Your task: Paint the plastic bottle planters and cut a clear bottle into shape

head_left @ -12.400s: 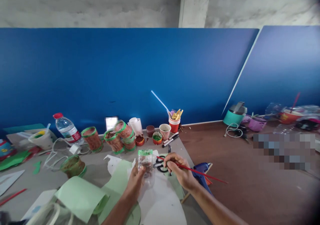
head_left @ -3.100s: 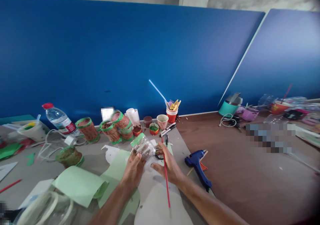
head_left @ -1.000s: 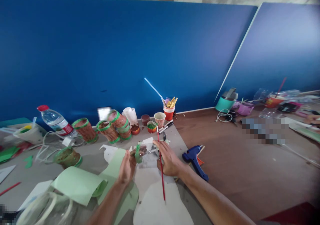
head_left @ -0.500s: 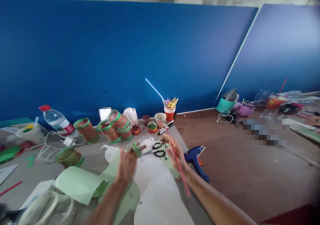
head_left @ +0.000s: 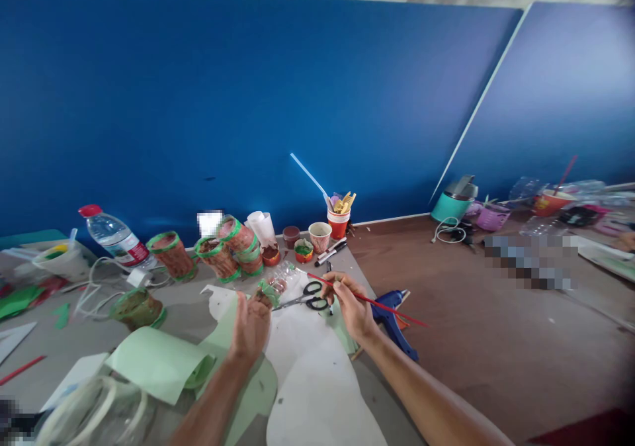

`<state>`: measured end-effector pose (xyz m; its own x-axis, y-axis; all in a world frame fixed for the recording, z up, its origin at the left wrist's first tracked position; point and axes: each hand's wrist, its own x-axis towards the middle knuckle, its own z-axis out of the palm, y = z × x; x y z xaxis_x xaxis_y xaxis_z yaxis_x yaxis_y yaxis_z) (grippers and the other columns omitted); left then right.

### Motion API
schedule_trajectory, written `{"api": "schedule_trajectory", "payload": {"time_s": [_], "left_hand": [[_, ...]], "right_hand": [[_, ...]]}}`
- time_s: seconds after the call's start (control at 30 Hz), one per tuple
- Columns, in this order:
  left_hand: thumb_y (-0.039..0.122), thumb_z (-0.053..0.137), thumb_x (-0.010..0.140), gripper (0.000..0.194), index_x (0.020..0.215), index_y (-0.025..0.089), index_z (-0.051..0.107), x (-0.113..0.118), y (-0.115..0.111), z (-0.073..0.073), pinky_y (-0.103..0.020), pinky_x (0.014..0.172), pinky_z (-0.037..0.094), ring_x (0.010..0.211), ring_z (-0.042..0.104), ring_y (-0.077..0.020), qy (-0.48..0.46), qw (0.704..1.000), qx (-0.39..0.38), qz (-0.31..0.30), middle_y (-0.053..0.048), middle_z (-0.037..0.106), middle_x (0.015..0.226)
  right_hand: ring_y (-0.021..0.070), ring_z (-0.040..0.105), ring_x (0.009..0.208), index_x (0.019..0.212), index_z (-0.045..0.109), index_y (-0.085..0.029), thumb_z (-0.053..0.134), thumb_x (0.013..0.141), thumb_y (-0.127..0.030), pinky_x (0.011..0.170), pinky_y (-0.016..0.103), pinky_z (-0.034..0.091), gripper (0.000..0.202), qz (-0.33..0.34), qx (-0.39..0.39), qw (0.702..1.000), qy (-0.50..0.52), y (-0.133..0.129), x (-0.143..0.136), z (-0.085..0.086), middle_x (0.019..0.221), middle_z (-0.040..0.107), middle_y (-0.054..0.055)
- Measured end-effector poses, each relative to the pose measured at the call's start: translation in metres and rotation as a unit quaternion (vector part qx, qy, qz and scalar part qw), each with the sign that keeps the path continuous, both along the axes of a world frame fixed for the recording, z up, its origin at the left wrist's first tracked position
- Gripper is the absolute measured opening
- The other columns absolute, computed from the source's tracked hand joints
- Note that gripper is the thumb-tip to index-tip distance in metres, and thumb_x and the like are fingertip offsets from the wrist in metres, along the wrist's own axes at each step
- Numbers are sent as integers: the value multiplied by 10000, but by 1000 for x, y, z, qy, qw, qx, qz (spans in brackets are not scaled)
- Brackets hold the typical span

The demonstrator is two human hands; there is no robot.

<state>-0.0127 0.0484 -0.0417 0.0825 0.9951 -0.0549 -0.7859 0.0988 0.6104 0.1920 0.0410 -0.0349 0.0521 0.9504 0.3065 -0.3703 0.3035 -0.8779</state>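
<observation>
My left hand point(head_left: 252, 323) is closed around a clear plastic bottle piece point(head_left: 285, 279) with green paint at its near end. In my right hand point(head_left: 353, 310) is a thin red paintbrush point(head_left: 389, 308), pinched between the fingers. Its tip points left, close to the plastic piece; I cannot tell whether they touch. Black-handled scissors point(head_left: 316, 302) lie on the table between my hands. Beyond them stand a small cup of green paint point(head_left: 303, 250) and a cup of brown paint point(head_left: 270, 256). White paper point(head_left: 315, 380) lies beneath my hands.
Several brown containers with green rims point(head_left: 171, 257) stand at the left, beside a red-capped water bottle point(head_left: 116, 237). A blue glue gun point(head_left: 394, 317) lies right of my right hand. An orange cup point(head_left: 338, 224) holds tools by the blue partition point(head_left: 248, 102). Rolled green paper point(head_left: 153, 363) lies front left.
The paintbrush has swung from steep to nearly level, its tip now toward the plastic piece. My right hand has turned with it. My left hand stays nearly in place.
</observation>
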Motion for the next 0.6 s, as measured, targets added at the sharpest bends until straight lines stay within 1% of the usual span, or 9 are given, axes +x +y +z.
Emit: {"api": "schedule_trajectory", "payload": {"time_s": [0.1,0.23,0.43,0.6], "left_hand": [[575,291,926,627,1044,108,692,-1,0,2,-445,1075,370,1169,573,-267,-1,1000,-5,1,-159,713,1044],[574,231,935,663,1017,111,699,1,-1,3,-442,1087,352,1176,567,-260,-1,1000,-18,5,-155,714,1042],[549,144,946,705,1011,129,706,5,-3,5,-458,1101,329,1185,565,-251,4,1000,-28,15,-143,733,993],[553,185,942,667,1063,131,687,6,-2,4,-460,1099,334,1200,554,-261,3,999,-39,11,-144,720,1044]], "right_hand": [[135,534,549,886,648,-169,522,845,-306,545,278,417,191,-9,-5,1000,-17,0,0,2,673,667,29],[136,534,535,865,645,-165,523,833,-316,533,274,416,196,-20,-13,999,-31,-1,-1,5,654,672,33],[127,536,494,840,644,-161,542,823,-348,503,259,409,214,-32,-34,999,-25,-1,-4,7,636,682,33],[128,539,482,848,651,-158,570,810,-384,486,259,419,243,-41,-38,998,-14,0,-6,5,637,690,38]]}}
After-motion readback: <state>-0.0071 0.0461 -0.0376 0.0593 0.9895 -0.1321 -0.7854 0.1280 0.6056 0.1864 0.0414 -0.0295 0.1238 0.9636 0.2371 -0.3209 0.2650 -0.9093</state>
